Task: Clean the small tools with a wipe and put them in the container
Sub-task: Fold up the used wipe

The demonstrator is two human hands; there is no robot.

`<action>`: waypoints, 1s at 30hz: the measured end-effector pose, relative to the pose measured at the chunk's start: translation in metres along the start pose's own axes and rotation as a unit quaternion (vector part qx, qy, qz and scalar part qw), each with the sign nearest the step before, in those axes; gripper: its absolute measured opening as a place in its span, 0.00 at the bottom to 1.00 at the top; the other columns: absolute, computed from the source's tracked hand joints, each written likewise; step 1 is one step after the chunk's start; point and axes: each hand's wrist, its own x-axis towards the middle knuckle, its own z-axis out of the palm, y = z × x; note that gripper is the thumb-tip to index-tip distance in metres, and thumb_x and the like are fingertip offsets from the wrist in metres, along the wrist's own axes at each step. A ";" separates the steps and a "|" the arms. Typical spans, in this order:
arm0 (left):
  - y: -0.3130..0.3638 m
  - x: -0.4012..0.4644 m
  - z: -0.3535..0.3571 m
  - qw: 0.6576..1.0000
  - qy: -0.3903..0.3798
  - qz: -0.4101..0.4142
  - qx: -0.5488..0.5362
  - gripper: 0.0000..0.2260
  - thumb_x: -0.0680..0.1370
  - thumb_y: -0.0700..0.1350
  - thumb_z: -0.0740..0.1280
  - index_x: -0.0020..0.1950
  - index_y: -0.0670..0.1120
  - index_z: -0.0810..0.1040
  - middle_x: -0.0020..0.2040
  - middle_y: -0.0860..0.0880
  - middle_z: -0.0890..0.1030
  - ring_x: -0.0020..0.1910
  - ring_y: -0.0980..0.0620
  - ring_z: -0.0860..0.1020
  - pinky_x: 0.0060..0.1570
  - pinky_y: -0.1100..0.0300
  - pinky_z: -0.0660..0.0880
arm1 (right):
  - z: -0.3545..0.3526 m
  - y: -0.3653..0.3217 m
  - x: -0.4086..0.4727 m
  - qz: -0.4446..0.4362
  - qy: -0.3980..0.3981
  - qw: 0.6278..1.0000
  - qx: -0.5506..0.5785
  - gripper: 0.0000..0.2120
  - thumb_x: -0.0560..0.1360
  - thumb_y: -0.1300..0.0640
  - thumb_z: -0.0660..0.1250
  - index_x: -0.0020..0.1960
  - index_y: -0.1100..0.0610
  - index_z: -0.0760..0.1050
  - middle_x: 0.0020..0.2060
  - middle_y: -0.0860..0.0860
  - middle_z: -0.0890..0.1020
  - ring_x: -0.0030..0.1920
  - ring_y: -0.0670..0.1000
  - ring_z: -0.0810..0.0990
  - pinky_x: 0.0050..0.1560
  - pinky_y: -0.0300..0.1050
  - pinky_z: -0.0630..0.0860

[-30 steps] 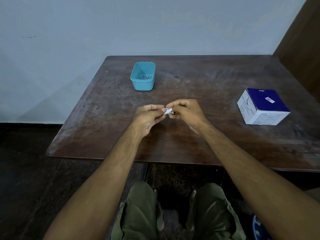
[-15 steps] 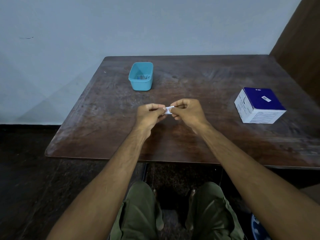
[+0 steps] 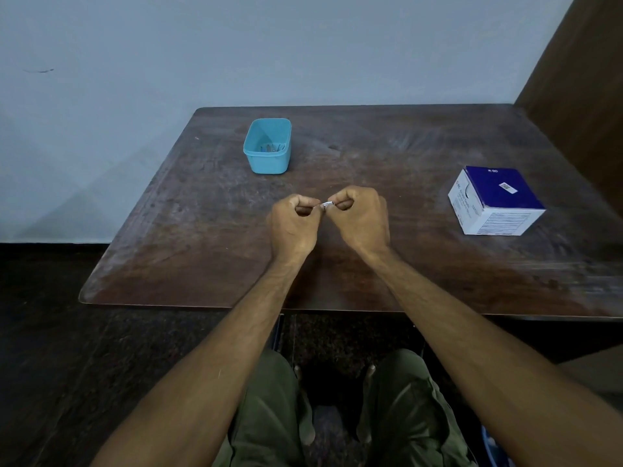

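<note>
My left hand [image 3: 294, 221] and my right hand [image 3: 361, 215] meet over the middle of the dark wooden table [image 3: 202, 230]. Between their pinched fingertips is a small white wipe packet [image 3: 326, 205], mostly hidden by the fingers. Both hands grip it, one at each end. A light blue plastic container [image 3: 268, 146] stands farther back on the left, with small tools [image 3: 269, 148] lying in its bottom; they are too small to tell apart.
A blue and white cardboard box [image 3: 494, 200] sits on the table at the right. A brown panel [image 3: 580, 79] rises at the back right, and a pale wall lies behind. My knees in green trousers [image 3: 269, 416] are below the table's front edge.
Both hands have shifted slightly forward and turned so the knuckles face up, still pinching the packet. Less of the packet shows now between the fingers.
</note>
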 end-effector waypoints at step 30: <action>0.008 -0.004 -0.012 0.950 -0.075 -0.122 -0.277 0.04 0.77 0.38 0.69 0.47 0.44 0.84 0.45 0.45 0.85 0.47 0.49 0.84 0.48 0.59 0.80 | -0.011 -0.007 -0.016 -0.111 -0.053 0.991 0.053 0.07 0.74 0.62 0.70 0.51 0.55 0.83 0.41 0.41 0.79 0.47 0.45 0.80 0.50 0.45 0.80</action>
